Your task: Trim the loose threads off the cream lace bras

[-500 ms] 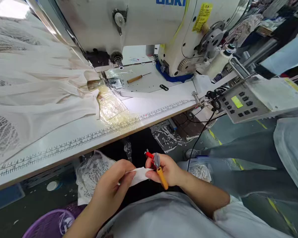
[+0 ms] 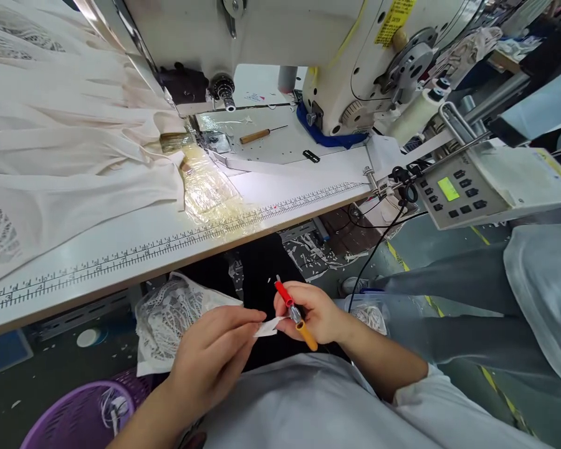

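Observation:
Both my hands are close together in front of my lap, below the table edge. My left hand [image 2: 219, 346] is closed, its fingertips pinching a small white strip of fabric [image 2: 267, 327]. The strip's other end meets the thumb of my right hand [image 2: 320, 315]. Curled in that right hand is a slim tool [image 2: 307, 335] with a red part, a metal middle and an orange part; its exact kind is unclear. White lace fabric [image 2: 168, 318] hangs just beyond my left hand.
A sewing machine [image 2: 280, 37] stands on the white table [image 2: 98, 249], which has a printed ruler along its edge. Pale garments [image 2: 75, 156] cover the left side. A wooden-handled awl [image 2: 257, 135] and a black blade [image 2: 311, 156] lie there. A purple basket [image 2: 65, 415] stands below left.
My left hand has turned, its back now facing up and its fingers nearer my right hand. Less of the white strip shows. The tool has turned slightly in my right hand. The view has shifted.

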{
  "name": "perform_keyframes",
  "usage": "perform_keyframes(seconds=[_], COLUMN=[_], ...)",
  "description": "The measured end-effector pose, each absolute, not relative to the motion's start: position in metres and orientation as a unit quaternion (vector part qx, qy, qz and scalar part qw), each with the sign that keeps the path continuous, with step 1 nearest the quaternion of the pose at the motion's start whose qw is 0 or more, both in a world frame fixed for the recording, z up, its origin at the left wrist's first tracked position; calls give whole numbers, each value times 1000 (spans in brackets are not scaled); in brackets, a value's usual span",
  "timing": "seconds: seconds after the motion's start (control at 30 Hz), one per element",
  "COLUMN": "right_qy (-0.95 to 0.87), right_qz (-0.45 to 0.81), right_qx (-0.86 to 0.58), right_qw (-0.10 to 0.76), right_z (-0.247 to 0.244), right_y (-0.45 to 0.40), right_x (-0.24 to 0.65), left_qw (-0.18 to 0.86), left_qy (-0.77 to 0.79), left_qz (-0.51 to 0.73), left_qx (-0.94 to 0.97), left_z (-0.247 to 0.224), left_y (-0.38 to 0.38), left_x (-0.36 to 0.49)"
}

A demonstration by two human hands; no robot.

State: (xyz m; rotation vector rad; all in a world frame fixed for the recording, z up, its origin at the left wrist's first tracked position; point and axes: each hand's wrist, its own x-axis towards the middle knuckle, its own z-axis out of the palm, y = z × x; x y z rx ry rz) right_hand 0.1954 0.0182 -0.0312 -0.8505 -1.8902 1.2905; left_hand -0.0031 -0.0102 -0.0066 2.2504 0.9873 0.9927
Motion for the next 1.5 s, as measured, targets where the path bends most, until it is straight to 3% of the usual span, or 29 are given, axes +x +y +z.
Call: perform_keyframes(seconds=[0.13, 0.23, 0.6, 1.5], right_qy=[-695, -685, -825, -797], right_qz=[554, 600, 423, 415], right_qx=[-368, -365, -361, -433], right_qw=[275, 194, -99, -60], right_z=[-33, -34, -22, -15], right_y=[19, 23, 25, 12], right_x=[196, 205, 242, 234], left_qw=[504, 607, 654, 679], left_qy=[493, 519, 522, 520], left_qz=[331, 328, 269, 264], left_qx=[627, 505, 477, 445], left_z=[-10, -12, -13, -6], left_y=[-9, -2, 15, 18], left_x=[3, 7, 12, 9])
